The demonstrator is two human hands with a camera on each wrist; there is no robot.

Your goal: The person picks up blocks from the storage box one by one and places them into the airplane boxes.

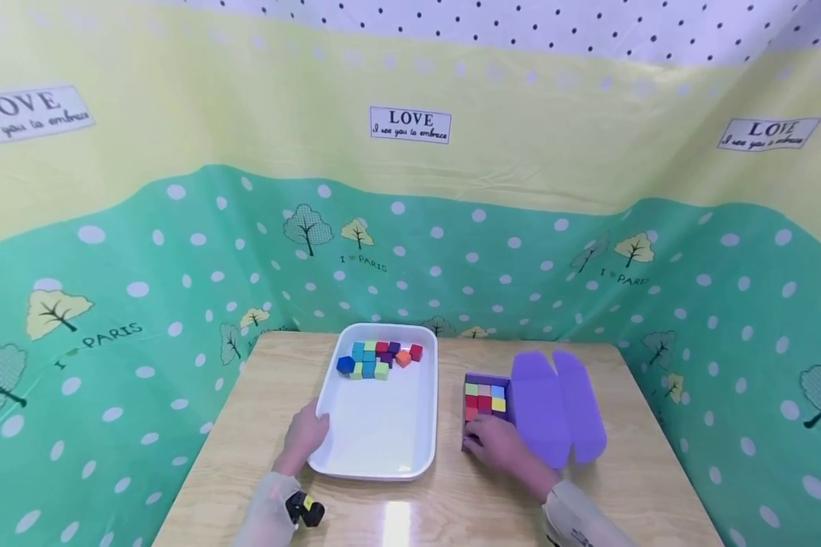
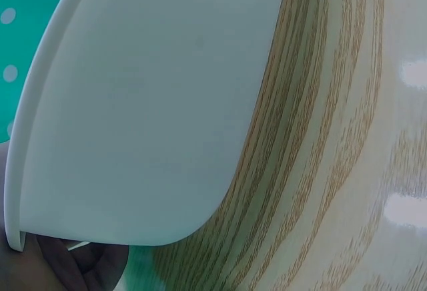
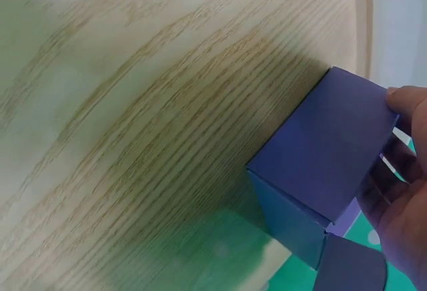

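Observation:
My left hand [image 1: 305,432] holds the left rim of a white tray [image 1: 372,468]. In the left wrist view its fingers [image 2: 105,269] curl beneath the rim. Colored cubes [image 1: 368,368] sit loosely together in the far part of the tray. To the right, my right hand [image 1: 501,445] grips the near-left corner of an open purple cardboard box [image 1: 489,378]. In the right wrist view the thumb lies on the box's edge, and the other fingers reach to its inner side. Rows of cubes [image 1: 484,403] fill the visible part of the box; the hand hides the near part.
The purple lid [image 1: 539,410] lies folded open to the right of the box. A wooden table [image 1: 646,486] carries everything. Patterned green and yellow cloth [image 1: 451,258] encloses its back and sides. Loose cubes, one red [image 1: 416,352] and one orange [image 1: 403,358], lie near the tray's far right.

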